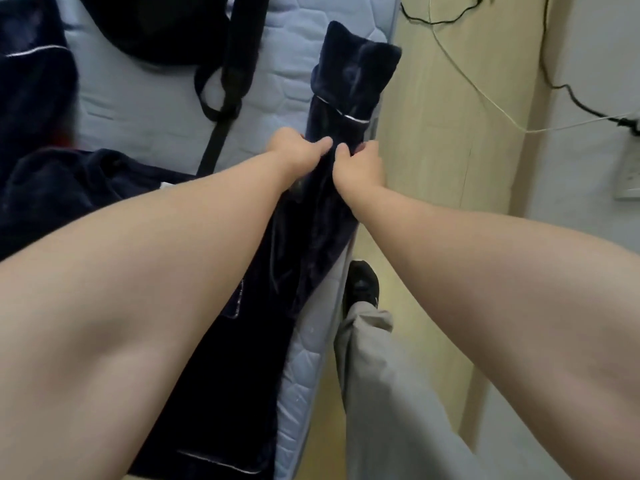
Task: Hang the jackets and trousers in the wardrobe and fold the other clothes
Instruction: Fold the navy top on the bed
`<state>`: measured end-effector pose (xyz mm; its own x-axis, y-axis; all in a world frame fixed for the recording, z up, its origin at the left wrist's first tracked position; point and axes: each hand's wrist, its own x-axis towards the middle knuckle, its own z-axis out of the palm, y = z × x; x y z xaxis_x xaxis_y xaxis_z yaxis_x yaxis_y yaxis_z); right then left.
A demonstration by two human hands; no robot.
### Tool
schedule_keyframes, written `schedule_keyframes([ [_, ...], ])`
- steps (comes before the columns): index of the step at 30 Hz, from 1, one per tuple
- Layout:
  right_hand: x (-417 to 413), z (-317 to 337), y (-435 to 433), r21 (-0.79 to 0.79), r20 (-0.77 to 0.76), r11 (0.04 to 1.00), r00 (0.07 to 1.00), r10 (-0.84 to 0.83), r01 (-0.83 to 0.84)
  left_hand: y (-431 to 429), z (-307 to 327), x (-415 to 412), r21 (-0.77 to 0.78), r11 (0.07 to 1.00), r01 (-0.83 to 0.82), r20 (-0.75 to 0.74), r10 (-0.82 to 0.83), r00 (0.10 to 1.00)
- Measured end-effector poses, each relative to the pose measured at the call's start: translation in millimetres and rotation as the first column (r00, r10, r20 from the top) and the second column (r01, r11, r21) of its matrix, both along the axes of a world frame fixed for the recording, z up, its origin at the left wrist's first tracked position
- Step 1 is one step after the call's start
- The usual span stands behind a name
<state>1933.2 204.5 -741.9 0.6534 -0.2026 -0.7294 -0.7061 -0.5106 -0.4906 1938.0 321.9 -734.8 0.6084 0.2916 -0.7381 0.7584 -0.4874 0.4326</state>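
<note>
A dark navy velvet garment (349, 74) with thin white piping lies stretched along the right edge of the pale blue mattress (145, 109). My left hand (298, 150) and my right hand (360, 164) sit side by side on its narrow middle part, each with fingers curled into the fabric and pinching it. The wider part of the same garment runs back under my left forearm toward the bottom of the view. More dark navy clothing (69, 188) is heaped at the left.
A black bag (166, 26) with a long strap (221, 109) lies on the mattress at the top. Wooden floor (443, 133) runs along the right of the bed, with cables (485, 95) trailing to a wall socket. My grey trouser leg (381, 375) and black shoe stand beside the bed.
</note>
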Motion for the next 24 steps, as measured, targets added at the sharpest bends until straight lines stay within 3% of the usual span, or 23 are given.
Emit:
schedule_keyframes([
  [5, 52, 23, -8, 0.175, -0.078, 0.960, 0.975, -0.209, 0.220, -17, -4, 10, -0.039, 0.999, -0.017, 0.093, 0.021, 0.995],
  [7, 63, 35, -4, 0.225, -0.017, 0.953, 0.978, -0.206, 0.205, -16, 3, 7, -0.105, 0.991, -0.081, 0.111, 0.092, 0.990],
  [10, 60, 55, 9, 0.161, 0.109, 0.978, 0.983, -0.148, 0.129, -5, 24, -6, -0.172, 0.964, -0.203, 0.120, 0.225, 0.967],
  [14, 17, 106, 40, 0.000, 0.391, 0.991, 0.912, 0.122, -0.132, 29, 67, -32, -0.350, 0.778, -0.522, 0.051, 0.572, 0.819],
  [17, -31, 145, 73, 0.017, 0.519, 0.955, 0.819, 0.244, -0.295, 68, 111, -64, -0.505, 0.572, -0.647, -0.043, 0.732, 0.680],
  [21, -109, 193, 127, -0.027, 0.641, 0.859, 0.651, 0.407, -0.511, 130, 172, -131, -0.694, 0.316, -0.647, -0.108, 0.843, 0.527],
  [24, -172, 212, 162, -0.140, 0.659, 0.732, 0.489, 0.571, -0.667, 179, 205, -196, -0.716, 0.289, -0.636, -0.097, 0.860, 0.501],
])
